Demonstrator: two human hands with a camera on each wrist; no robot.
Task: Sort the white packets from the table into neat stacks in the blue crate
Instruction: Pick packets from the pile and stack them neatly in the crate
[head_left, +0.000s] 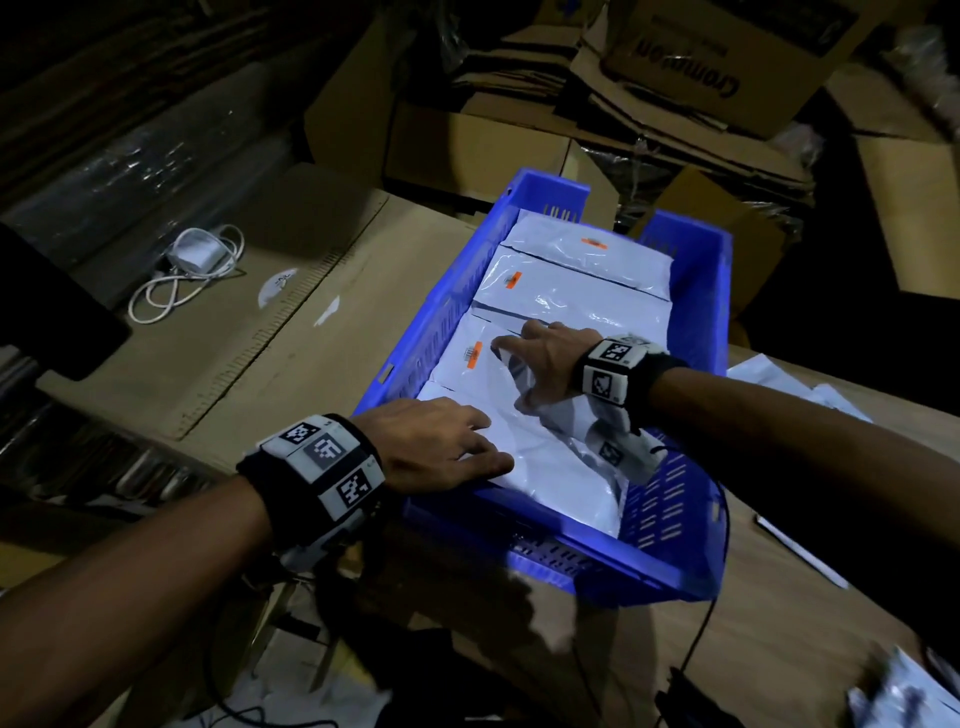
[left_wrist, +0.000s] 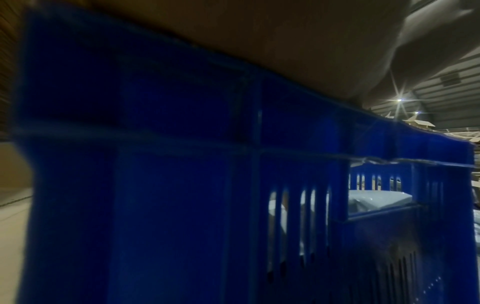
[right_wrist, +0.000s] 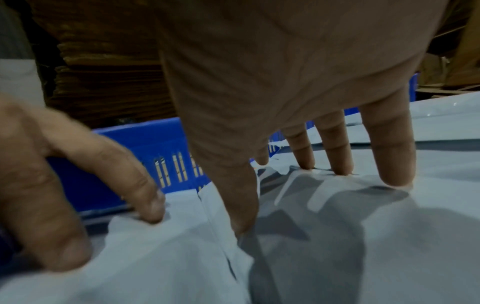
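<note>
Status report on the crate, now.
Left hand and right hand both flat, pressing the nearest white packets down. Blue crate holds a row of packet stacks. More packets wait on the table. Nothing in the way.

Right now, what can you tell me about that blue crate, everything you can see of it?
The blue crate looks like moulded plastic, long and rectangular, with slotted walls and a handle opening in its near end wall. It sits upright on a cardboard-covered table, angled away from the viewer. White packets fill it in a row nearly to the rim. The left hand and right hand both press flat on the nearest packets inside.
</note>
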